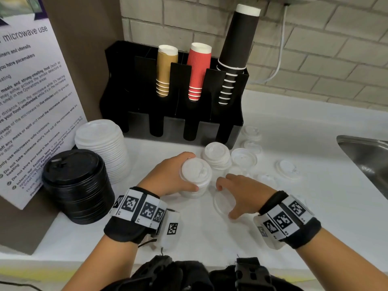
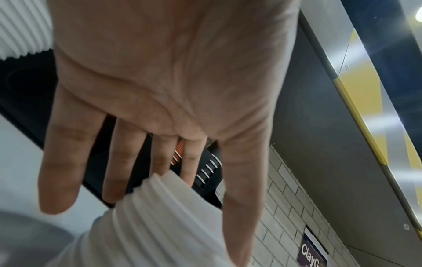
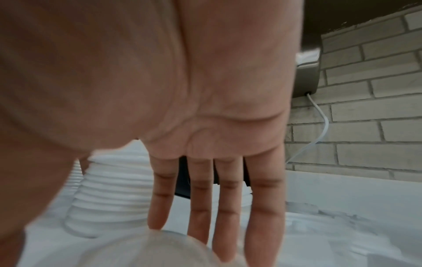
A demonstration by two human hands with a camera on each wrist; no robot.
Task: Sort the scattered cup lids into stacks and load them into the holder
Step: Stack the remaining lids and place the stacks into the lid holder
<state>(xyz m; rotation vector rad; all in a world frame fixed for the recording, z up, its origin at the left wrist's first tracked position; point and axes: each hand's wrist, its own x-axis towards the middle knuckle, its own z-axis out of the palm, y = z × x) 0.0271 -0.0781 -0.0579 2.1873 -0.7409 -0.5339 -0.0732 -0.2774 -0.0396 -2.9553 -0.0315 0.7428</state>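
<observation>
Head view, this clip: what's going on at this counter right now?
A person is sorting cup lids. The left hand grips a small stack of white lids standing on the white counter. The right hand reaches over a single clear lid lying flat in front of it. More loose lids lie scattered toward the sink. The black holder carries cups only; its front lid slots look unfilled.

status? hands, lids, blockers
Left hand grips small white lid stack. Right hand open over clear lid. Loose clear lids remain; holder unobstructed.
</observation>
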